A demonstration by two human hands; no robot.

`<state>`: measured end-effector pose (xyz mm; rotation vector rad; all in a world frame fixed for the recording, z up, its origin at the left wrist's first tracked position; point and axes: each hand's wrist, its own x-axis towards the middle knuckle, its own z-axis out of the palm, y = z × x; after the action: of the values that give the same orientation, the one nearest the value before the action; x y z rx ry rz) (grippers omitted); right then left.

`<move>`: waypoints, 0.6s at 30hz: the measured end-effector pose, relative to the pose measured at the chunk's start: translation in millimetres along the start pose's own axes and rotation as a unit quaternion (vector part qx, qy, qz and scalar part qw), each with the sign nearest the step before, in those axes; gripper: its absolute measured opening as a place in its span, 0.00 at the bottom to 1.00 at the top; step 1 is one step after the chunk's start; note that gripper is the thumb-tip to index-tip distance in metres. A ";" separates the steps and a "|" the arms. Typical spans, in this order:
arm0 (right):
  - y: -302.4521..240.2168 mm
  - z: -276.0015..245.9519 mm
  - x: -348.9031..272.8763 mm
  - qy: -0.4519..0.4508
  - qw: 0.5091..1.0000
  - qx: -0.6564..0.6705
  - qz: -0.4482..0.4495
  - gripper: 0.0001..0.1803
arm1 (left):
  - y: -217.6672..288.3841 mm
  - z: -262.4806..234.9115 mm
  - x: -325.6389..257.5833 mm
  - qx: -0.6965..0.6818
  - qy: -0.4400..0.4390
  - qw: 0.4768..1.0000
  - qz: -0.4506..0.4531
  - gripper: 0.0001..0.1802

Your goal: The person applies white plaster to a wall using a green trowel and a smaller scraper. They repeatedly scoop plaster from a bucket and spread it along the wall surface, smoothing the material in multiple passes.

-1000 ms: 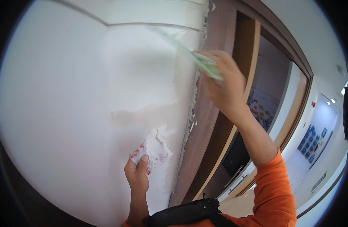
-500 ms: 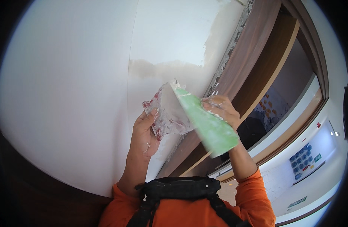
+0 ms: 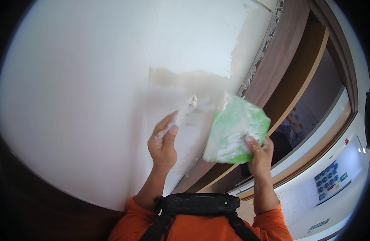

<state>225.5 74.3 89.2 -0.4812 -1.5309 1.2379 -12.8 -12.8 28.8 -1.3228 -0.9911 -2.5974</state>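
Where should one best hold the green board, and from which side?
Probably at its lower right corner, from below, where the right hand grips the green board now. That edge looks free of plaster; the face carries white smears, and its top edge leans toward the wall.

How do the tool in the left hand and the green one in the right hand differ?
The scraper in the left hand is narrow and so caked in white filler that its own colour cannot be told; the green board in the right hand is broad and flat, with green showing through. The scraper's tip is at the wall; the board is held clear, beside the door frame. Both carry white filler.
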 end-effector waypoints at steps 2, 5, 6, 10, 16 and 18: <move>6.5 22.9 -7.4 -0.015 0.982 0.118 0.148 0.18 | -8.2 0.3 4.4 0.025 -0.034 0.995 0.096 0.14; 14.8 48.0 -10.9 -0.050 0.930 0.246 0.268 0.19 | -16.3 -5.0 9.3 0.062 -0.084 0.980 0.171 0.17; 16.5 51.8 -10.0 -0.067 0.907 0.284 0.304 0.19 | -18.7 -6.7 9.9 0.067 -0.095 0.978 0.173 0.17; 10.0 49.7 -4.3 -0.079 0.927 0.269 0.248 0.19 | -23.6 -19.8 18.1 0.138 -0.138 0.965 0.177 0.22; -48.0 57.1 25.3 -0.018 0.985 0.169 0.005 0.17 | -22.6 -12.1 10.2 0.202 -0.177 0.961 0.069 0.20; -67.7 71.2 44.4 0.051 0.994 0.014 -0.095 0.13 | -19.8 -4.6 -3.4 0.139 -0.168 0.974 -0.058 0.17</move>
<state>166.0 52.2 176.4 -0.3640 -1.4361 1.0705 -20.4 -0.6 14.2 -1.7017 -1.4601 -2.2381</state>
